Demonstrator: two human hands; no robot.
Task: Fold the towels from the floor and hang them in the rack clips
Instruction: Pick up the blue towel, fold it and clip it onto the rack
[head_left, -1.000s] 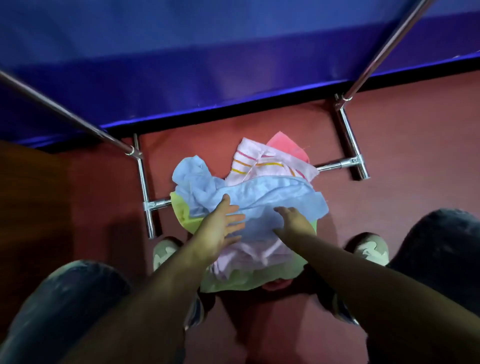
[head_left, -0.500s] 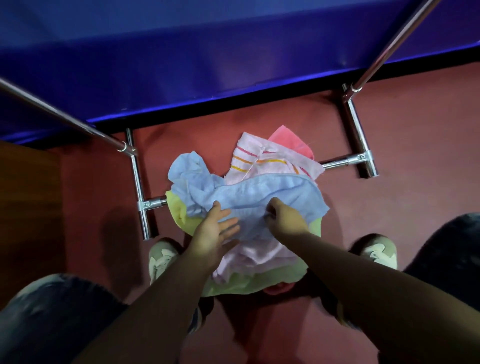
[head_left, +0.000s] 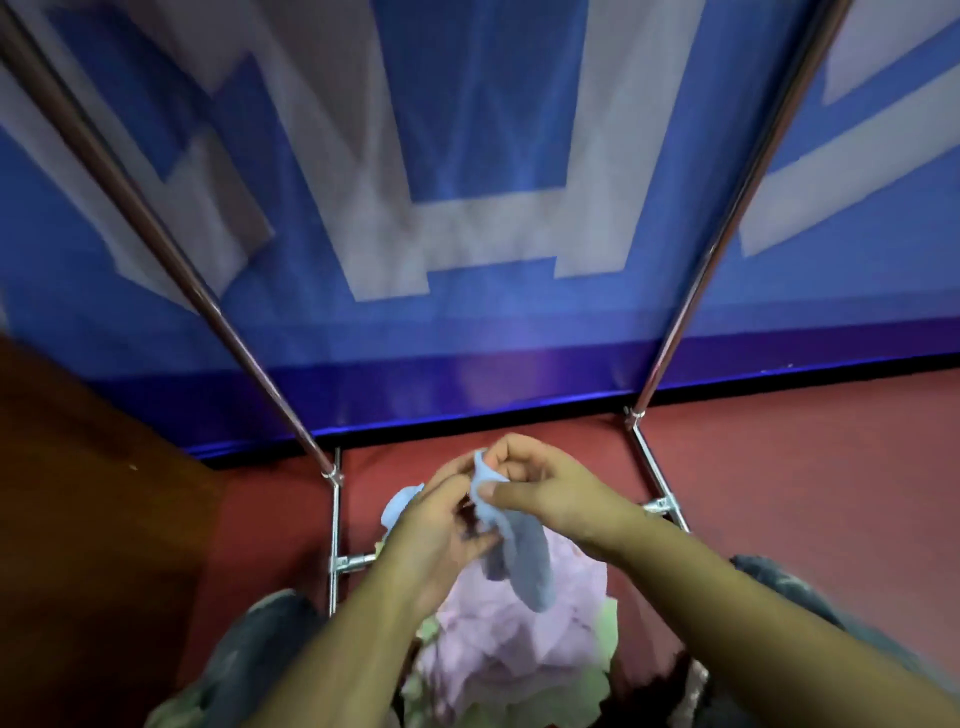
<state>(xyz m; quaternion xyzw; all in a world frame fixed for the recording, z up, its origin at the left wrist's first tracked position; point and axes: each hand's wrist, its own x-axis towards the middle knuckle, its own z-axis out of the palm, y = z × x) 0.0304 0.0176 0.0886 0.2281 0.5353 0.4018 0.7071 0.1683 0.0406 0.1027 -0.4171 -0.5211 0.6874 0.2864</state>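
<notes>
A light blue towel (head_left: 522, 558) hangs in the air between my hands, above the pile. My right hand (head_left: 540, 493) pinches its top edge between thumb and fingers. My left hand (head_left: 441, 525) grips the same towel just to the left, fingers curled into the cloth. Below lie a pale pink towel (head_left: 509, 654) and a light green towel (head_left: 587, 696) on the red floor (head_left: 779, 493). The chrome rack's two slanted poles, left (head_left: 171, 249) and right (head_left: 737, 208), rise on either side. No clips are in view.
The rack's base bars (head_left: 335, 545) and crossbar joint (head_left: 660, 504) lie on the floor around the pile. A blue banner with pale shapes (head_left: 467, 208) stands behind. A brown wooden surface (head_left: 93, 519) is at the left. My knees frame the pile.
Both hands have lifted the blue towel off the pile and come together on its edge. The view has tilted up, showing more of the banner and poles.
</notes>
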